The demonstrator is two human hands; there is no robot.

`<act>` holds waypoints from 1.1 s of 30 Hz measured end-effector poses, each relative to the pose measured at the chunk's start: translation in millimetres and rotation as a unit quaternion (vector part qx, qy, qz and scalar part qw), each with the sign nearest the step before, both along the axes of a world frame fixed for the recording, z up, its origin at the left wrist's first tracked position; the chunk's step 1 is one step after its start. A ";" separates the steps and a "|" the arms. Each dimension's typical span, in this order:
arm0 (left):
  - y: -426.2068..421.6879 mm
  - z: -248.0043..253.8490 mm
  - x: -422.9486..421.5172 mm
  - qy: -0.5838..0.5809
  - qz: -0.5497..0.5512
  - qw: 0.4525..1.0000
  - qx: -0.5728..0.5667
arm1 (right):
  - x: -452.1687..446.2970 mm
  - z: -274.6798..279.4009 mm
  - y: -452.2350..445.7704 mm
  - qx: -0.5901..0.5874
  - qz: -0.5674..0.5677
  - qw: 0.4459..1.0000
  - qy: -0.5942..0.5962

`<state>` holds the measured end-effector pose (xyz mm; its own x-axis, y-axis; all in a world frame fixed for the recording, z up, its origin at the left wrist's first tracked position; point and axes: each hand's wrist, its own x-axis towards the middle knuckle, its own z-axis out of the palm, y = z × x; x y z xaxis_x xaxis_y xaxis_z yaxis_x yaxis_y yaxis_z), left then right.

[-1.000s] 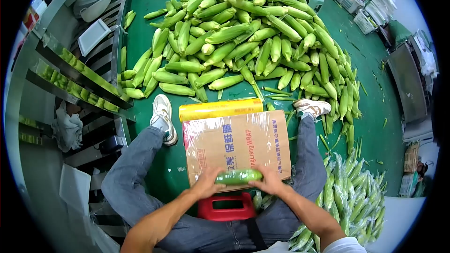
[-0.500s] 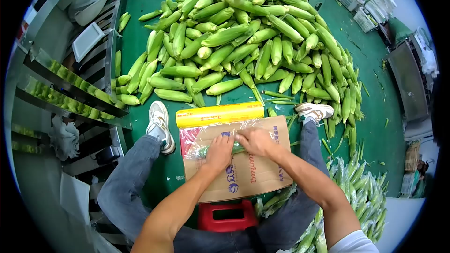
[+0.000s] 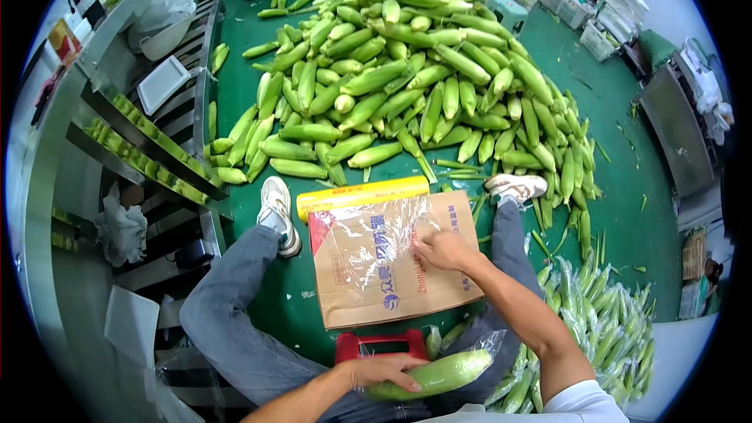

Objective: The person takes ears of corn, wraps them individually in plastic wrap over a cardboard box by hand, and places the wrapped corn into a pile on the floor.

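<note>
Corn (image 3: 450,374), apparently wrapped, sits gripped in my left hand (image 3: 385,370) while my right hand (image 3: 445,251) curls over the carton (image 3: 352,298), pinch unclear, so setting-down seems due.

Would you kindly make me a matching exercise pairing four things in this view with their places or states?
Things:
1. left hand
2. right hand
3. yellow roll
4. heap of wrapped corn

Places or states:
A. along the far edge of the printed carton
B. beside the person's right leg
C. holding a film-wrapped cob
D. over the printed carton

Right pairs: 1-C, 2-D, 3-A, 4-B
</note>
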<state>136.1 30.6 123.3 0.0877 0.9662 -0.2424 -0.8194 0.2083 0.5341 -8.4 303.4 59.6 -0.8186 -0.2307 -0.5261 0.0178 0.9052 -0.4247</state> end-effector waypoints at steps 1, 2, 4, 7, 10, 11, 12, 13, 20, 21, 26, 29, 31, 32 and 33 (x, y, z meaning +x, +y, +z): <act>-4.2 7.3 5.5 -0.196 -0.025 0.980 0.025 | 8.7 41.6 6.9 -0.071 -0.045 0.988 -0.132; -2.8 19.2 16.5 -0.241 0.030 0.968 0.056 | 32.9 71.0 20.2 -0.226 -0.108 0.945 -0.211; 6.0 15.8 23.3 -0.240 0.069 0.966 0.066 | 94.1 122.7 35.9 -0.549 -0.132 0.744 -0.357; 42.1 5.4 11.3 -0.253 0.034 0.966 0.047 | 177.8 147.9 27.1 -0.601 -0.274 0.738 -0.136; 99.9 36.1 19.6 0.128 0.068 0.989 -0.008 | 227.9 130.7 7.9 -0.487 -0.668 0.553 0.102; 116.9 48.4 29.0 0.344 0.026 0.936 -0.066 | 242.5 120.6 15.6 -0.474 -0.702 0.516 0.127; 133.6 57.6 38.4 0.542 -0.017 0.832 -0.121 | 258.5 110.7 29.2 -0.461 -0.733 0.476 0.152; 146.7 47.0 73.2 0.683 0.064 0.717 -0.126 | 271.5 106.9 42.4 -0.416 -0.750 0.481 0.179; 201.4 8.2 150.8 0.851 0.203 0.483 0.041 | 431.9 126.6 204.1 -0.213 -0.781 0.587 -0.007; 195.9 2.7 140.5 0.842 0.177 0.509 0.030 | 465.1 137.5 223.2 -0.062 -0.639 0.756 -0.126; 104.6 -54.9 -11.4 0.823 0.224 0.493 -0.173 | 517.0 144.4 259.4 0.124 -0.049 0.800 -0.584; 41.0 -97.1 -83.3 0.815 0.160 0.425 -0.360 | 409.3 140.1 236.0 0.412 0.033 0.833 -0.368; 9.1 -109.6 -103.6 0.798 0.146 0.445 -0.380 | 257.1 125.2 169.3 0.313 -0.179 0.933 0.004; 0.8 -124.0 -110.2 0.791 0.141 0.467 -0.368 | 180.8 117.1 126.9 0.245 -0.231 0.938 0.081; -2.5 -135.0 -114.4 0.784 0.137 0.489 -0.357 | 124.0 87.1 95.4 0.133 -0.263 0.940 0.174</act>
